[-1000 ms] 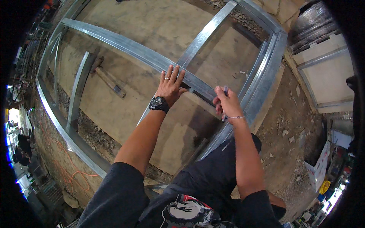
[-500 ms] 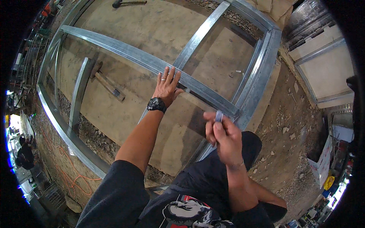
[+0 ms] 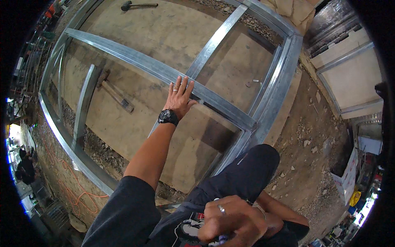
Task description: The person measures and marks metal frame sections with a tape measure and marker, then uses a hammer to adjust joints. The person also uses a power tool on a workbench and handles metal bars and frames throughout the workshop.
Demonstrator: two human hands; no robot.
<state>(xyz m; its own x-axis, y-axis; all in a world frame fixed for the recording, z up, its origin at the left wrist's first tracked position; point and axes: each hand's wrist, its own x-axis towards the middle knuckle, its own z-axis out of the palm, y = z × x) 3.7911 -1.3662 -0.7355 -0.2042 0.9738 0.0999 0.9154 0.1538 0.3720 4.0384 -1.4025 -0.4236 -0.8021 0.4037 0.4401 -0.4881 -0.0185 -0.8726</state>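
My left hand (image 3: 179, 99), with a ring and a black wristwatch (image 3: 168, 117), lies flat with fingers stretched out. Its fingertips rest on a long galvanized steel stud (image 3: 135, 54), close to where a shorter cross stud (image 3: 218, 38) meets it. Both belong to a metal frame (image 3: 284, 74) on the ground. Low in the view, in front of my chest, my right hand (image 3: 236, 220) is closed. A small purple-blue bit shows beneath its fingers; the rest of what it holds is hidden.
A hammer with a wooden handle (image 3: 116, 95) lies on the board inside the frame; a dark-headed mallet (image 3: 140, 5) lies at the far side. A loose-looking upright stud (image 3: 86, 101) stands at left. An orange cord (image 3: 78, 193) runs along the left ground. My bent knee (image 3: 263, 158) is beside the frame.
My right hand has drawn back from above the frame's near corner to my chest, still closed on a small thing. My left hand stays on the stud.
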